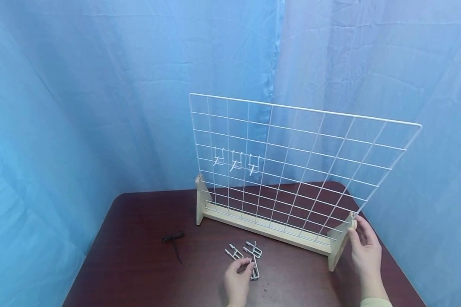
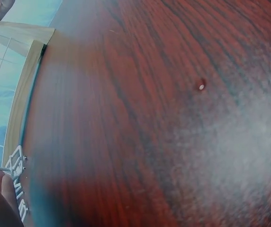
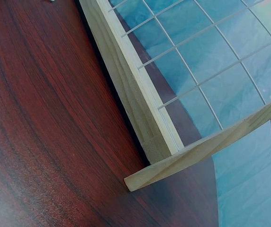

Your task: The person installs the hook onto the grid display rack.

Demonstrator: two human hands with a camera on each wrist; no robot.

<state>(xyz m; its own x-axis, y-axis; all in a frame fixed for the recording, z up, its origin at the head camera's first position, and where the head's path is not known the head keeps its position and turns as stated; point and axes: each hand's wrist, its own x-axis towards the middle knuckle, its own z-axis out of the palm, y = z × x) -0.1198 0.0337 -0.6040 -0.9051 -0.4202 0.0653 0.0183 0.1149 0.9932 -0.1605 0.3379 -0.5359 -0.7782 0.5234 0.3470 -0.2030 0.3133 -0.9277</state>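
In the head view my left hand (image 1: 237, 279) pinches a white wire hook (image 1: 255, 273) low over the table; the same hook (image 2: 16, 165) shows at the left edge of the left wrist view. Beside those fingers lie two more loose hooks, one on the left (image 1: 236, 253) and one behind (image 1: 253, 250). My right hand (image 1: 366, 253) grips the upper part of the right wooden end piece (image 1: 338, 251) of a stand. Its white wire grid (image 1: 324, 112) rises from a wooden base (image 1: 269, 222). Three white hooks hang on the grid's left half, including this one (image 1: 253, 169).
A thin black T-shaped piece (image 1: 173, 237) lies on the dark red-brown table (image 1: 138, 264), left of the loose hooks. The left wooden end piece (image 1: 199, 200) stands near the back edge. Blue curtains (image 1: 138, 85) surround the table.
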